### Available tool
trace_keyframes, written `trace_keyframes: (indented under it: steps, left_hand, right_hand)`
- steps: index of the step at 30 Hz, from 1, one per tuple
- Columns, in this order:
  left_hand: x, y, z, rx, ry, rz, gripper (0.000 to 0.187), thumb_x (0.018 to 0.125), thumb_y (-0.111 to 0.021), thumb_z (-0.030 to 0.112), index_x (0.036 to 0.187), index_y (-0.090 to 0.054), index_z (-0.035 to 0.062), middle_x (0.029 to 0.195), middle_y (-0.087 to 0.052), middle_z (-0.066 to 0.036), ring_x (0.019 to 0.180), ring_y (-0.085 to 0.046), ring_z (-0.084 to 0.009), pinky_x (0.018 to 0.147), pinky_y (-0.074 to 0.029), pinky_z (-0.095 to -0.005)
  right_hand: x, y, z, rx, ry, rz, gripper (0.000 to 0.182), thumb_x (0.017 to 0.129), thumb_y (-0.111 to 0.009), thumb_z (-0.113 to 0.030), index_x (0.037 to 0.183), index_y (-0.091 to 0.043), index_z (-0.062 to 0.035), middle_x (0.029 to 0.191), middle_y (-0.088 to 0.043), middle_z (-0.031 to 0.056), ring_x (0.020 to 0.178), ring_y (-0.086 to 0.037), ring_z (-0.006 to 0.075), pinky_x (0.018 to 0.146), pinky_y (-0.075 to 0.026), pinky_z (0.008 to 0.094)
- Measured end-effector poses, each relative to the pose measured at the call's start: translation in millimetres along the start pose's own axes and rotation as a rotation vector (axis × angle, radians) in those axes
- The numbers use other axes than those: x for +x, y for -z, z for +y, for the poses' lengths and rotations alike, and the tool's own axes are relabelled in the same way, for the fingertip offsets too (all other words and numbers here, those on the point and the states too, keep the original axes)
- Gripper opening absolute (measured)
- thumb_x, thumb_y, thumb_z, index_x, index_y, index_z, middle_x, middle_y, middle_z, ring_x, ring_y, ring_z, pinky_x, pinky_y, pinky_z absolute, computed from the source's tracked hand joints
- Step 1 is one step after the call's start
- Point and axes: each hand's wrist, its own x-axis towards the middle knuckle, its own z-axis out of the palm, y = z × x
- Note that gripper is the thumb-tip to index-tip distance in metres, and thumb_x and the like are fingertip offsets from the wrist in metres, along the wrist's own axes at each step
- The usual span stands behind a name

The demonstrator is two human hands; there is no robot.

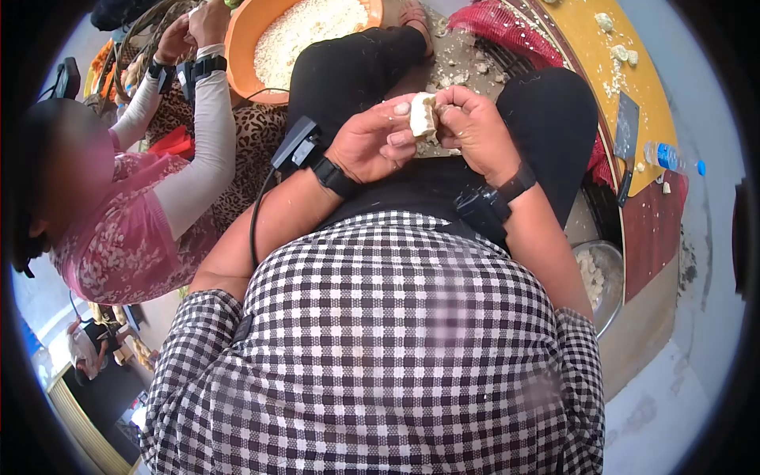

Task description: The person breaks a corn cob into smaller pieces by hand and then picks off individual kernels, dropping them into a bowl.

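Note:
A small off-white chunk point(423, 116) with a rough, hollowed face is held up in front of my lap; its kind does not show clearly. My left hand point(370, 141) pinches it from the left, thumb on top and the other fingers curled below. From the other side my right hand point(475, 131) grips it between thumb and fingertips. Both wrists carry black strapped devices. Under the hands are my dark-clad legs point(538, 131), with pale crumbs on the floor between them.
An orange basin point(237, 59) of white bits stands ahead left, near a co-worker in a pink patterned top point(119, 237). On the right, a yellow board point(645, 87) bears chunks, a cleaver point(626, 131) and a bottle point(669, 157). A metal bowl point(620, 294) sits by my right elbow.

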Motion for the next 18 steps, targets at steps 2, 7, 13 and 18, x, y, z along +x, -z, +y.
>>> trace_keyframes:
  steps: [2,7,13,18]
  left_hand:
    - [1,1,3,-0.021,-0.007,-0.036,0.031,0.089,-0.051,0.019,0.114,-0.049,0.001,0.088,-0.053,-0.006,0.061,-0.043,-0.0071,0.044,-0.033,-0.0181]
    - [-1,2,6,0.146,-0.014,0.167,0.026,0.084,-0.058,0.027,0.103,-0.052,0.0099,0.085,-0.055,-0.005,0.059,-0.044,-0.0087,0.045,-0.03,-0.017]
    - [4,-18,-2,0.526,-0.059,0.451,0.021,0.083,-0.064,0.023,0.095,-0.055,0.0093,0.071,-0.054,0.003,0.053,-0.041,-0.0035,0.045,-0.027,-0.0166]
    - [4,-21,-3,0.742,-0.102,0.413,0.017,0.083,-0.065,0.02,0.089,-0.057,0.0061,0.065,-0.051,0.004,0.05,-0.039,-0.0019,0.045,-0.027,-0.0171]
  right_hand:
    - [1,4,-1,0.224,-0.02,-0.055,0.004,0.084,-0.052,-0.003,0.086,-0.054,-0.0049,0.069,-0.048,-0.0034,0.053,-0.041,0.0032,0.047,-0.035,0.0173]
    - [0,9,-1,0.317,0.038,-0.115,0.006,0.083,-0.051,-0.001,0.088,-0.053,-0.0045,0.07,-0.047,-0.0029,0.052,-0.039,0.0038,0.047,-0.034,0.017]
    - [-7,0,-8,-0.099,0.123,-0.012,0.003,0.081,-0.057,-0.004,0.085,-0.057,-0.0039,0.072,-0.054,-0.0019,0.057,-0.048,0.0045,0.051,-0.04,0.0185]
    - [-8,-6,-8,-0.379,0.27,0.067,0.003,0.081,-0.058,-0.005,0.081,-0.059,-0.0022,0.073,-0.058,-0.0014,0.067,-0.053,0.005,0.059,-0.045,0.0215]
